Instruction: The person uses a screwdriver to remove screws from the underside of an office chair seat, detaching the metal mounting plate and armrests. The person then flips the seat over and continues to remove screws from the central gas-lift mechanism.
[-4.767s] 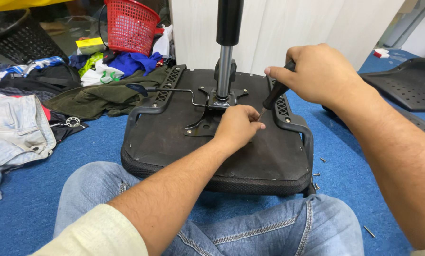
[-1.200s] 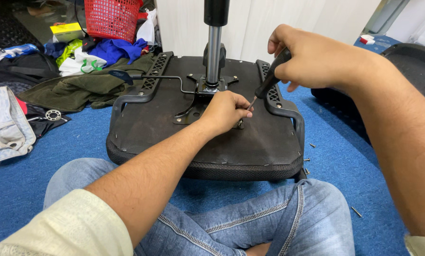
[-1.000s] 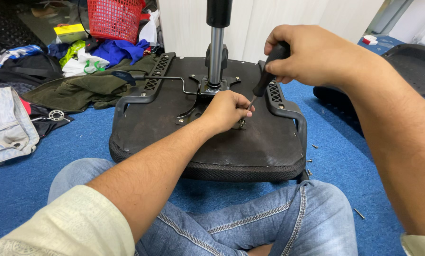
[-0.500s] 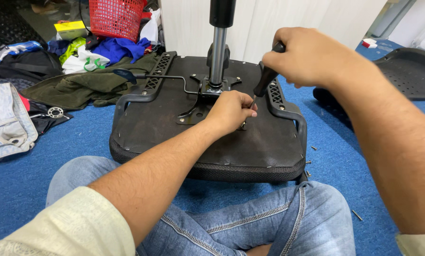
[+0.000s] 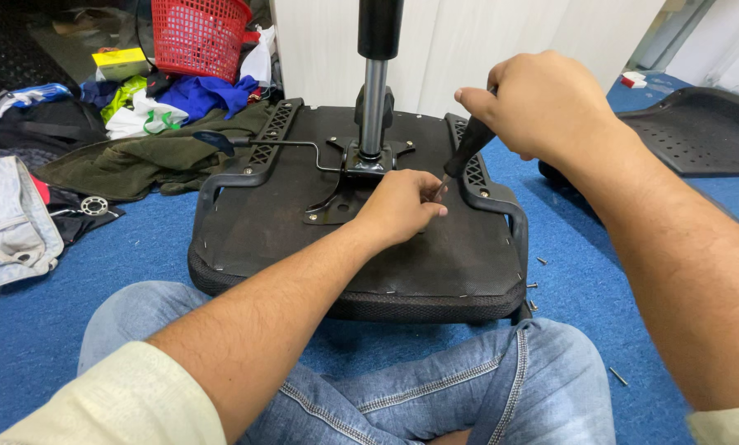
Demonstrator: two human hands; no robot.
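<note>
right hand (image 5: 542, 103): my grip wraps the screwdriver (image 5: 467, 152)
left hand (image 5: 398, 206): pinching its tip
advice: keep shaft square on seat (image 5: 304, 239)

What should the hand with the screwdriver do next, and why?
Probably keep turning: the right hand grips the screwdriver by its black handle, and the left hand pinches the shaft near its tip, steadying it on the metal plate under the upturned chair seat.

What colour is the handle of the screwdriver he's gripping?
Black. The screwdriver handle sticks out below the right hand, clearest in the head view.
</note>
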